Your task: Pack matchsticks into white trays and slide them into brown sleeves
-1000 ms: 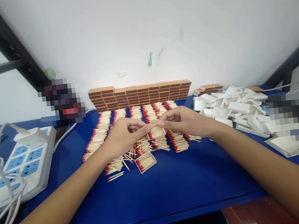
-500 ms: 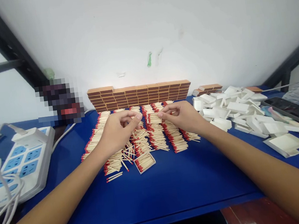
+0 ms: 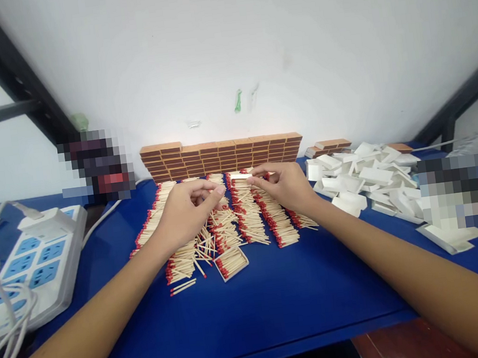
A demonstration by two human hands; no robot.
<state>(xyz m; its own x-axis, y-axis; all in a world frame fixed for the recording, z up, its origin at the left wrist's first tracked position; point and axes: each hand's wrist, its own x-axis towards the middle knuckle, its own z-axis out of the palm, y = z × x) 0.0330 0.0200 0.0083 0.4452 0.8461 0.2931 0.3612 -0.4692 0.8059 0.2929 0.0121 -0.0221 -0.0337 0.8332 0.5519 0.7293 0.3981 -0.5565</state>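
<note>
Between the thumb and fingers of my right hand is a small white matchbox tray, held above the rows of matches. My left hand is closed, thumb against the fingers, over the rows to the left; whatever it pinches is hidden. Red-headed matches lie in several rows beneath both hands, the middle ones more jumbled. Nearer the front, a filled matchbox tray rests on the blue table. Two loose matches lie to its left.
Stacked matchboxes form a low wall at the back. A heap of white trays lies to the right, with a few matchboxes behind it. At left is a power strip with looped white cables.
The tray in my right hand has moved slightly away from me and tilted, showing its white side. My left hand stays nearly in place. The view has shifted slightly.
</note>
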